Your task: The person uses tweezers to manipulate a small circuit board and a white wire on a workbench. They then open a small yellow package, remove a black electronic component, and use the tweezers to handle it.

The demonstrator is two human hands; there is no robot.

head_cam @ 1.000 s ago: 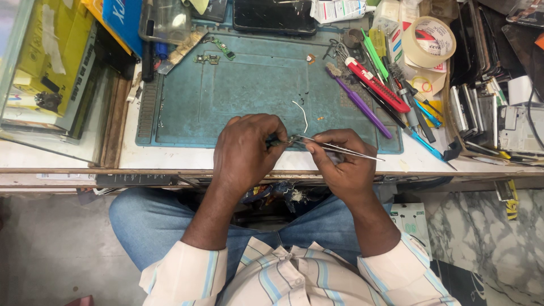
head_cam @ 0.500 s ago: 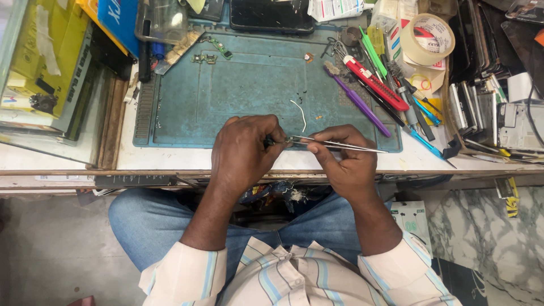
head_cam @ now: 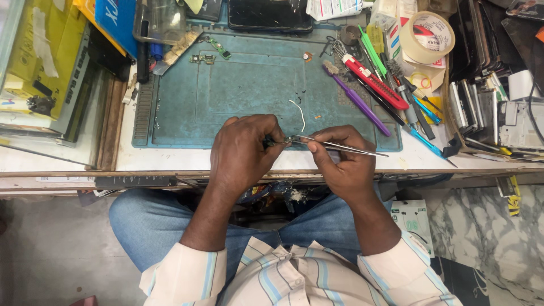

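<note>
Teal rubber covers the middle of the surface: a work mat (head_cam: 238,96) with a few loose bits on it, a curl of white wire (head_cam: 299,113) and two small green circuit boards (head_cam: 211,50) at its far edge. At the near edge the left hand (head_cam: 241,150) is curled shut around a small dark part (head_cam: 271,143) that barely shows past the knuckles; what it is cannot be told. The right hand (head_cam: 343,161) pinches a pair of steel tweezers (head_cam: 334,146) between thumb and fingers (head_cam: 323,136), tips meeting that part right at the left hand.

Judging by this, the fine work on the part is in mid-course: it is held and being picked at, not set down, and nothing nearby looks like a finished assembly.

Packaging crowds the edges. Yellow flat boxes (head_cam: 42,54) lean at the far left, a blue carton (head_cam: 116,20) beside them, then a clear plastic case (head_cam: 161,20). A dark phone (head_cam: 271,14) lies at the top, white printed paper (head_cam: 334,7) next to it. On the right sit a roll of tan tape (head_cam: 433,35), a red-handled tool (head_cam: 375,82), a purple-handled brush (head_cam: 357,97), and a small white card (head_cam: 411,218) below the surface edge.
</note>
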